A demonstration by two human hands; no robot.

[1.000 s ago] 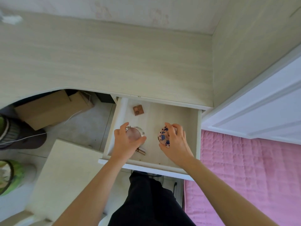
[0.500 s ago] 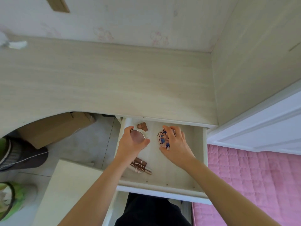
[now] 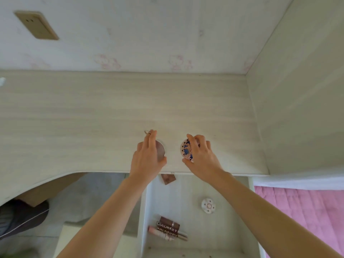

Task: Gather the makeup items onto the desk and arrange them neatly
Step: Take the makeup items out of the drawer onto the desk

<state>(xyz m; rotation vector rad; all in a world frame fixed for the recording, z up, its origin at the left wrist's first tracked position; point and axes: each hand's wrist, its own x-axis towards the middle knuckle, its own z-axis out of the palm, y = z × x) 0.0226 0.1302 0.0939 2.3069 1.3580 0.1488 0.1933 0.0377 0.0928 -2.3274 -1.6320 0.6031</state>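
Two compacts held over desk (image 3: 93, 112): left hand (image 3: 147, 157) gripped mirror (image 3: 160, 150), right hand (image 3: 201, 155) patterned compact (image 3: 186, 150); both likely light, rigid, best held by rims.

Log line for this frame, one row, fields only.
left hand: holds pink compact | right hand: holds patterned compact | both over desk | drawer: open, lipsticks inside

Left hand (image 3: 147, 159) grips round pink compact (image 3: 160, 150) over desk (image 3: 93, 116); right hand (image 3: 202, 155) grips patterned round compact (image 3: 186, 149) alongside. Open drawer (image 3: 195, 192) below holds lip tubes (image 3: 168, 229), small round case (image 3: 208, 205), brown square palette (image 3: 168, 178).
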